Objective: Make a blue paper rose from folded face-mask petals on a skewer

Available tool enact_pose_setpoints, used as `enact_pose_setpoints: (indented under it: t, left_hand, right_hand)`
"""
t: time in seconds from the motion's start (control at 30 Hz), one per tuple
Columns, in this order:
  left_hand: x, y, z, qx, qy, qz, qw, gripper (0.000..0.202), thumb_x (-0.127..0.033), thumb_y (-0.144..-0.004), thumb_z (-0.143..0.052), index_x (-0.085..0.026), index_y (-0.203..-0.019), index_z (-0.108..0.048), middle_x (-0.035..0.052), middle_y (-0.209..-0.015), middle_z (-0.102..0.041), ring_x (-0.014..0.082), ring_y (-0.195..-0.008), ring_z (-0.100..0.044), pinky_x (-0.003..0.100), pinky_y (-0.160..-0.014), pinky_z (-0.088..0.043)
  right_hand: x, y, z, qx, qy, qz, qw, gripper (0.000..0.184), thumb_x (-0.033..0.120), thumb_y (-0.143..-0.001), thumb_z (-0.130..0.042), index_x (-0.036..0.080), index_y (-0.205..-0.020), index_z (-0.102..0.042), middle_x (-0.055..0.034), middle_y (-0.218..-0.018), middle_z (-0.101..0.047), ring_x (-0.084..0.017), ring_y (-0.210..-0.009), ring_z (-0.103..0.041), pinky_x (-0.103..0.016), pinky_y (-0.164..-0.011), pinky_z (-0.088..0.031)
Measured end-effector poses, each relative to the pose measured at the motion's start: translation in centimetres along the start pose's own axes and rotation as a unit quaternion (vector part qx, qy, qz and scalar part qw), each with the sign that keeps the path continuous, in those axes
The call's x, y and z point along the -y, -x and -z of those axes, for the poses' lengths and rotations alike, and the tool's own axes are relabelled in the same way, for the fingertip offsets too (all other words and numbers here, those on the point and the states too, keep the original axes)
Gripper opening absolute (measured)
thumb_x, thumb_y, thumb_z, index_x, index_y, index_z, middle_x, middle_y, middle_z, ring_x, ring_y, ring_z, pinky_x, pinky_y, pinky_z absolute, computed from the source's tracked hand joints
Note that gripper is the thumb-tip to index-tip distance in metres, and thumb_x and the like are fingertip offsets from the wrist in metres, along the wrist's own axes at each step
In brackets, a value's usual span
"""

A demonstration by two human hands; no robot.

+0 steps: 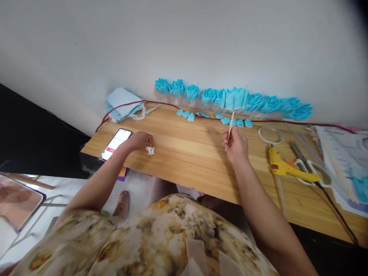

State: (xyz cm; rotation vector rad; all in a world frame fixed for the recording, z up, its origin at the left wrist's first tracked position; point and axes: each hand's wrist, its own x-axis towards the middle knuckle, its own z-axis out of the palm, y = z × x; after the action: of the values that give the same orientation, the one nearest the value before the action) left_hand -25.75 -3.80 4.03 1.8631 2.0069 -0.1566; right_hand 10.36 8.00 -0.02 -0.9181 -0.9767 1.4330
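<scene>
My right hand [237, 143] is closed round a thin wooden stick [231, 124], held upright above the table. At the stick's top is a blue flower [235, 99] with layered petals, overlapping the flower row behind it in view. Over the table's left part, my left hand [140, 141] has its fingers curled in; what they hold, if anything, is hidden. A small crumpled white scrap [150, 150] lies right by those fingertips. Loose blue petal pieces [224, 120] lie along the back of the table, beyond my right hand.
Several blue flowers [192, 92] stand along the wall. At left are a phone [117, 142] and a bag of blue masks [123, 102]. A tape roll [270, 135], yellow glue gun [280, 163] and scissors [309, 165] lie at right. A red-black cable [120, 104] runs along the back.
</scene>
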Motion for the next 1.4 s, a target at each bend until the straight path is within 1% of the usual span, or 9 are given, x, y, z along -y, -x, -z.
enact_pose_setpoints:
  t: [0.13,0.37,0.5,0.63,0.8,0.93,1.07,1.27,1.4]
  left_hand:
    - [0.0,0.2,-0.1,-0.005,-0.004,0.006,1.0,0.022,-0.023,-0.08,-0.057,-0.02,-0.089,-0.077,0.0052,-0.095,-0.079,0.0205,-0.085,-0.069,0.024,-0.069,-0.045]
    - [-0.2,1.2,0.2,-0.012,0.026,0.003,1.0,0.029,-0.024,-0.085,-0.048,-0.02,-0.094,-0.076,0.0059,-0.099,-0.078,0.0208,-0.086,-0.069,0.025,-0.073,-0.049]
    - [-0.1,1.4,-0.1,-0.022,0.049,0.004,0.999,0.029,-0.027,-0.086,-0.045,-0.019,-0.091,-0.073,0.0071,-0.099,-0.076,0.0216,-0.086,-0.068,0.027,-0.075,-0.05]
    - [0.2,1.5,-0.4,-0.028,0.083,-0.025,0.996,0.034,-0.036,-0.09,-0.039,-0.019,-0.086,-0.069,0.0079,-0.094,-0.073,0.0232,-0.086,-0.066,0.03,-0.077,-0.049]
    - [0.7,1.6,-0.8,-0.06,0.151,-0.023,0.986,0.039,-0.048,-0.086,-0.044,-0.019,-0.088,-0.07,0.0082,-0.095,-0.073,0.0248,-0.088,-0.065,0.034,-0.081,-0.048]
    - [1.0,1.7,-1.2,-0.112,0.198,0.001,0.974,0.039,-0.048,-0.078,-0.053,-0.019,-0.097,-0.071,0.0076,-0.098,-0.072,0.025,-0.09,-0.064,0.034,-0.08,-0.046]
    - [1.0,1.7,-1.3,-0.148,0.217,-0.023,0.965,0.028,-0.042,-0.075,-0.05,-0.019,-0.086,-0.063,0.0048,-0.087,-0.067,0.022,-0.082,-0.059,0.033,-0.075,-0.042]
    - [1.4,1.9,-1.5,-0.152,0.246,-0.043,0.956,0.02,-0.038,-0.078,-0.04,-0.021,-0.073,-0.05,0.0007,-0.072,-0.054,0.0184,-0.072,-0.05,0.032,-0.071,-0.039]
    - [1.4,2.3,-1.8,-0.162,0.231,-0.032,0.959,0.028,-0.042,-0.085,-0.038,-0.022,-0.067,-0.044,-0.001,-0.065,-0.047,0.0164,-0.065,-0.044,0.031,-0.066,-0.037]
  right_hand:
    - [0.0,0.0,-0.1,0.006,-0.011,0.003,1.0,0.045,0.062,-0.072,-0.079,0.018,-0.073,-0.067,0.0041,-0.056,-0.055,-0.004,-0.044,-0.042,-0.018,-0.037,-0.024]
    - [0.0,0.0,-0.1,0.006,0.012,0.011,1.0,0.045,0.063,-0.079,-0.073,0.02,-0.073,-0.064,0.0044,-0.056,-0.054,-0.005,-0.042,-0.041,-0.019,-0.036,-0.023]
    - [0.0,0.0,-0.2,0.001,0.025,0.011,1.0,0.046,0.064,-0.08,-0.071,0.02,-0.073,-0.063,0.0049,-0.056,-0.054,-0.005,-0.042,-0.04,-0.02,-0.036,-0.023]
    - [-0.1,0.0,-0.1,0.005,0.023,0.009,1.0,0.045,0.064,-0.08,-0.071,0.02,-0.073,-0.063,0.0047,-0.057,-0.054,-0.005,-0.042,-0.04,-0.02,-0.037,-0.023]
    - [-0.1,0.0,0.0,0.007,0.01,0.011,1.0,0.046,0.064,-0.076,-0.074,0.02,-0.073,-0.064,0.0041,-0.057,-0.055,-0.005,-0.043,-0.04,-0.019,-0.037,-0.022]
    - [-0.1,0.0,-0.1,0.008,0.017,0.003,1.0,0.045,0.064,-0.076,-0.074,0.02,-0.073,-0.064,0.004,-0.057,-0.054,-0.005,-0.043,-0.039,-0.019,-0.037,-0.022]
    - [0.1,0.1,-0.1,0.014,0.01,0.004,1.0,0.046,0.064,-0.076,-0.074,0.02,-0.073,-0.065,0.0043,-0.057,-0.054,-0.005,-0.043,-0.039,-0.019,-0.037,-0.022]
    - [0.2,0.1,-0.2,0.008,0.017,-0.003,1.0,0.045,0.063,-0.081,-0.072,0.019,-0.072,-0.065,0.004,-0.057,-0.055,-0.005,-0.043,-0.04,-0.019,-0.037,-0.022]
    - [0.3,0.1,-0.3,0.006,0.01,-0.008,1.0,0.045,0.062,-0.082,-0.072,0.019,-0.072,-0.064,0.0042,-0.057,-0.055,-0.004,-0.043,-0.04,-0.018,-0.037,-0.022]
